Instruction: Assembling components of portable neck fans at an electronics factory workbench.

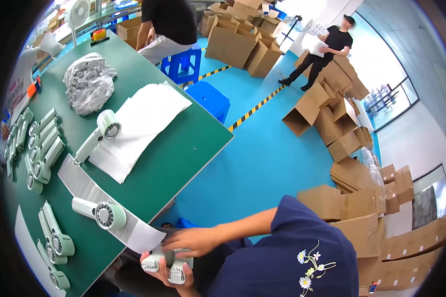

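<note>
Below the near table corner, my left hand [167,275] grips two pale-green and white handheld fans [177,273] side by side, their ends facing up. My right hand [195,241] reaches in from the right and closes over the upper side of the same fans; its fingertips are partly hidden. Just beyond my hands, another handheld fan [110,216] lies on a long whitish strip [141,235] that hangs over the table edge. Farther off, a fan [109,124] rests partly on a stack of thin white sheets [146,116].
Several more fans [57,242] lie in groups along the left of the green table [183,153]. A crumpled heap of clear plastic [90,81] and tape rolls [98,35] sit farther back. A seated person, blue stools [208,99], a standing person and cardboard boxes [302,115] are beyond.
</note>
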A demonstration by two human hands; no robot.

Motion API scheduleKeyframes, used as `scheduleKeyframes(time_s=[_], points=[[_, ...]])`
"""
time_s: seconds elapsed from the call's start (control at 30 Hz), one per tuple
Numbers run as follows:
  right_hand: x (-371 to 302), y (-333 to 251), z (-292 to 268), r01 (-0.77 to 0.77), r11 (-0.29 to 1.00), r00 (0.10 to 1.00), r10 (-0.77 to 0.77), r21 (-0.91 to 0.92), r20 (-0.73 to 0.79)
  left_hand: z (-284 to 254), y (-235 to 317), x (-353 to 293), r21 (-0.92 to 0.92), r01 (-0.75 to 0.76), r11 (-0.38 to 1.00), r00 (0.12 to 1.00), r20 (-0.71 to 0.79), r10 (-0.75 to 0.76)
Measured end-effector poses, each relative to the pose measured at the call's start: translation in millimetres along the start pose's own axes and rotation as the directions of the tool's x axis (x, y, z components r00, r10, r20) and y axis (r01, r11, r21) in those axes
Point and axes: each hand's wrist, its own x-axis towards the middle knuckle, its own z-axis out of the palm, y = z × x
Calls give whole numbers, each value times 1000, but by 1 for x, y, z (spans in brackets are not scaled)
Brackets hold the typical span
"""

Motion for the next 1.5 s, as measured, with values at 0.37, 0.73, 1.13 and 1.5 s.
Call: scheduleKeyframes(time_s=[0.37, 0.73, 1.13, 1.5], points=[[44, -72, -10, 316, 861, 926, -371, -398, -67, 43, -43, 7, -143, 24, 989, 1000, -12, -26], [24, -77, 0, 164, 921, 973, -211, -353, -98, 88, -68, 12, -232, 190, 954, 982, 40, -186], [35, -103, -5, 45, 858, 903, -253, -511, -346, 166, -59, 50, -370, 339, 865, 908, 370, -197], [21, -96, -24, -17, 926, 975, -68, -376, -210, 11, -14, -5, -65, 452, 890, 877, 215, -430]])
